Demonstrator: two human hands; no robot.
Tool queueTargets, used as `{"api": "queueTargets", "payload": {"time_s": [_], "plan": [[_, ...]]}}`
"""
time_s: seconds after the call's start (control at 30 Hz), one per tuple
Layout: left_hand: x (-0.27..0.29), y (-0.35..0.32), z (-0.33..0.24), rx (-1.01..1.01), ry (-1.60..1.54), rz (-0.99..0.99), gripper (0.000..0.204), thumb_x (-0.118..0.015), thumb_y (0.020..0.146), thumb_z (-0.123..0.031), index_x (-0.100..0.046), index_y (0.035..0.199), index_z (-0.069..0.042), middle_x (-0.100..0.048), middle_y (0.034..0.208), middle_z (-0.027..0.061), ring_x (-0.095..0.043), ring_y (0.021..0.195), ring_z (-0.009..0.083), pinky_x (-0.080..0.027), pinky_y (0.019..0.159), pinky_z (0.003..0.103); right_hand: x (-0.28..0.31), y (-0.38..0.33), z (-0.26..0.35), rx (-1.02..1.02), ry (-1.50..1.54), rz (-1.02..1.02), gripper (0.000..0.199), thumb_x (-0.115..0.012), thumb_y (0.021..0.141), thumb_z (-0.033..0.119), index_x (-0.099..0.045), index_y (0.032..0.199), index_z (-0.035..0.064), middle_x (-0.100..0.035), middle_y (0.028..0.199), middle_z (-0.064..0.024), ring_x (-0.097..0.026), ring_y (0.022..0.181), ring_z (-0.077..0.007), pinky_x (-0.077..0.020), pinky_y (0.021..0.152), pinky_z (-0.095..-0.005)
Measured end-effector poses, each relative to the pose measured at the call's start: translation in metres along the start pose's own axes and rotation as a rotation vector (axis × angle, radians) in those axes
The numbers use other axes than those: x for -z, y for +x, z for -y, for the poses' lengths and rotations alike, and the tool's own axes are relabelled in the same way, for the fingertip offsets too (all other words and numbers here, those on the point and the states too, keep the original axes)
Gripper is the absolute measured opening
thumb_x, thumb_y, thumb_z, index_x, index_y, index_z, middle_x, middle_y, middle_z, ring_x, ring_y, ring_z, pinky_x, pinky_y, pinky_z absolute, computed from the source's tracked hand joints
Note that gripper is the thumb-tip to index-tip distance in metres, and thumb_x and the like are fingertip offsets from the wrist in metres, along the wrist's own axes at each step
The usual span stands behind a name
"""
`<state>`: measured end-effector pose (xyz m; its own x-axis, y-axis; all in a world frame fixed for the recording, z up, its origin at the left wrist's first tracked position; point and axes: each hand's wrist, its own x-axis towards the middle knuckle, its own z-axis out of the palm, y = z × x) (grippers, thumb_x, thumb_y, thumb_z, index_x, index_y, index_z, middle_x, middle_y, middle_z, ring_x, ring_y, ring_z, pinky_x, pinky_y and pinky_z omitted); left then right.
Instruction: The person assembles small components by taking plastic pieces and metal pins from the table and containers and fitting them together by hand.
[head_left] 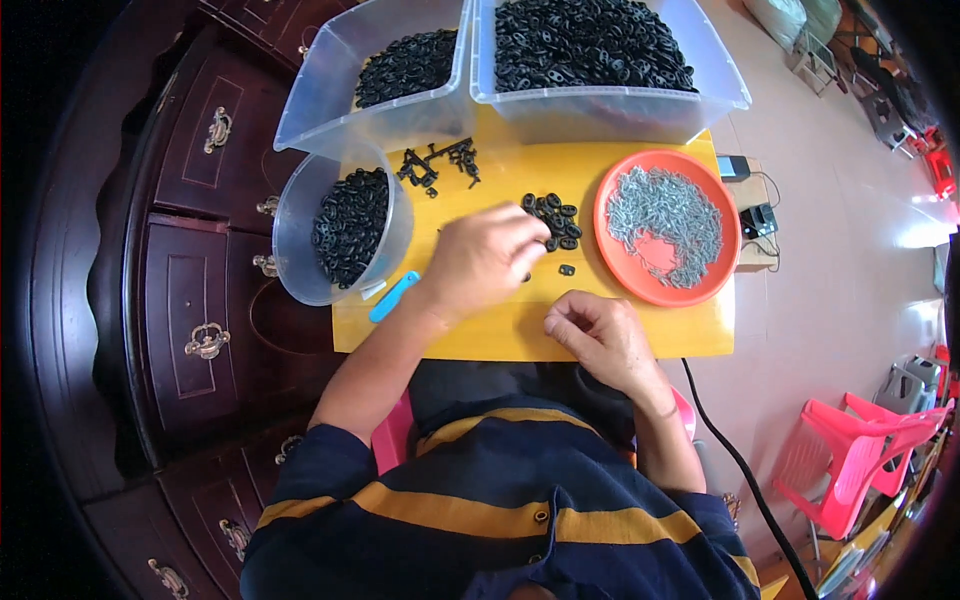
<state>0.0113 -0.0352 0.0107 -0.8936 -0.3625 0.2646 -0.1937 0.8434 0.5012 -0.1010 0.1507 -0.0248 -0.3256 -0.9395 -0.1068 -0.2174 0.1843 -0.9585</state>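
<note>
Left grip and right grip are curled, contents indiscernible; black pieces left of the plate could be scattered if brushed.

The pins are shiny metal, the black pieces probably plastic.

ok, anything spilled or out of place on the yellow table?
No clear spill stands out. Mildly odd: a branched black cluster lies loose beyond the left hand, unlike the small pile of black ovals; also, one stray oval sits apart from that pile.
</note>
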Motion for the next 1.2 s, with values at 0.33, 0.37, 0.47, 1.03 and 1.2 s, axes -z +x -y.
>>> {"api": "queueTargets", "payload": {"time_s": [0.33, 0.37, 0.47, 1.03, 1.2], "plan": [[-0.055, -0.009, -0.001, -0.067, 0.129, 0.162, 0.013, -0.071, 0.086, -0.018, -0.072, 0.096, -0.010, -0.066, 0.087, 0.0059, -0.069, 0.075, 0.0274, -0.056, 0.064, 0.040, 0.004, -0.002, -0.004, 0.031, -0.103, 0.177, 0.022, -0.069, 0.089, 0.028, -0.070, 0.087, 0.0065, -0.069, 0.074, -0.0151, -0.069, 0.071, -0.0353, -0.0523, 0.066, -0.0450], [-0.056, -0.008, -0.001, -0.089, 0.164, 0.159, 0.011, -0.070, 0.086, -0.018, -0.071, 0.094, -0.010, -0.065, 0.085, 0.0056, -0.069, 0.074, 0.0268, -0.056, 0.063, 0.039, 0.004, -0.001, -0.004, 0.023, -0.103, 0.168, 0.022, -0.069, 0.089, 0.028, -0.070, 0.087, 0.0065, -0.069, 0.074, -0.0151, -0.069, 0.071, -0.0353, -0.0523, 0.066, -0.0450], [-0.058, -0.004, -0.003, -0.125, 0.210, 0.148, 0.008, -0.070, 0.086, -0.018, -0.071, 0.090, -0.011, -0.063, 0.080, 0.0055, -0.068, 0.072, 0.0269, -0.055, 0.060, 0.040, 0.006, 0.000, -0.002, -0.025, -0.095, 0.139, 0.021, -0.069, 0.089, 0.028, -0.070, 0.086, 0.0065, -0.069, 0.074, -0.0162, -0.069, 0.072, -0.0365, -0.0521, 0.066, -0.0452], [-0.031, 0.011, -0.025, 0.279, -0.833, 0.143, 0.008, -0.068, 0.096, -0.008, -0.066, 0.093, -0.001, -0.062, 0.078, -0.0054, -0.053, 0.068, -0.0003, -0.045, 0.061, 0.019, 0.003, 0.007, -0.013, 0.074, 0.621, -0.407, 0.014, -0.069, 0.095, 0.003, -0.061, 0.106, 0.0016, -0.061, 0.088, 0.0032, -0.055, 0.079, -0.0032, -0.0480, 0.069, -0.0207], [-0.022, 0.019, -0.028, 0.418, -1.005, 0.323, 0.010, -0.069, 0.097, -0.012, -0.067, 0.094, -0.002, -0.062, 0.079, -0.0049, -0.055, 0.072, 0.0018, -0.047, 0.064, 0.020, 0.007, 0.006, -0.007, 0.079, 0.668, -0.451, 0.010, -0.068, 0.095, 0.003, -0.063, 0.103, 0.0002, -0.064, 0.090, 0.0028, -0.057, 0.080, -0.0029, -0.0487, 0.071, -0.0213]]}}
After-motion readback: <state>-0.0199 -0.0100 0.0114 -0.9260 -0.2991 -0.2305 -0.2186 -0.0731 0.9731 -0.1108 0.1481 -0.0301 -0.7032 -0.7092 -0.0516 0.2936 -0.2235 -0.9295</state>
